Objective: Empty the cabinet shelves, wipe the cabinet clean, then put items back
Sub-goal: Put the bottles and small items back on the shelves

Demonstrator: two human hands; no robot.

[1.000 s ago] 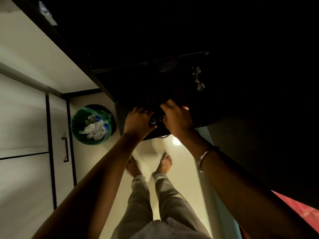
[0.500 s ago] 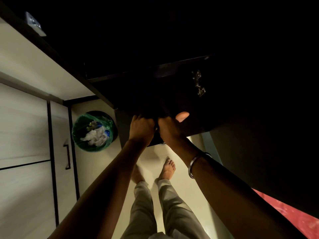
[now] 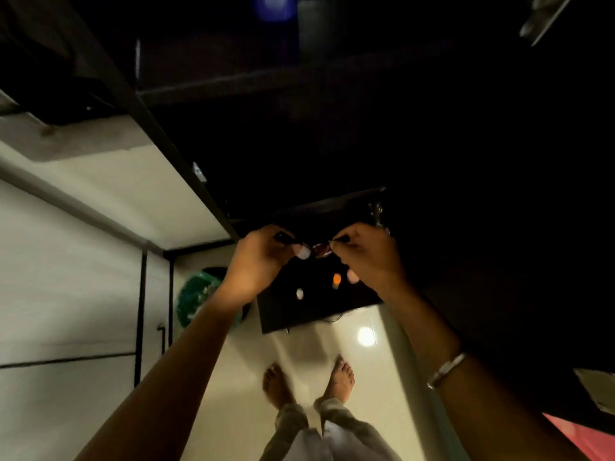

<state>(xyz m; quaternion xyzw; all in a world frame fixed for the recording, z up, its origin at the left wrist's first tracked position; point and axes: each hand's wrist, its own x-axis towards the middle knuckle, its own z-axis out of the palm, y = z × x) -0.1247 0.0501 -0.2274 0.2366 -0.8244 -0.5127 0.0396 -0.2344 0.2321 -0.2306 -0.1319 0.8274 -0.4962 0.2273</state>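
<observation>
- A small dark item [image 3: 320,249], possibly a pair of glasses though the dim light leaves that unsure, sits at the centre of the frame, held between both hands
- Its long axis runs left to right across the picture, one end in each hand, so neither hand is nearer than the other; the person holds it level just in front of the dark cabinet
- The left hand [image 3: 261,261] has its fingers curled round the item's left end, a dark tip showing above the knuckles
- The right hand [image 3: 369,257] pinches the right end between thumb and fingertips, with the lower fingers hanging loosely curled
- Just below the hands a dark cabinet door [image 3: 316,311] hangs open, its lower edge towards the floor
- The cabinet interior [image 3: 332,128] fills the upper centre and is too dark to show its shelves
- A green bin [image 3: 196,301] stands at centre left beside the left forearm; a bangle [image 3: 446,369] circles the right wrist at lower right
- Judging by this, emptying is under way, and the item next goes clear of the cabinet
</observation>
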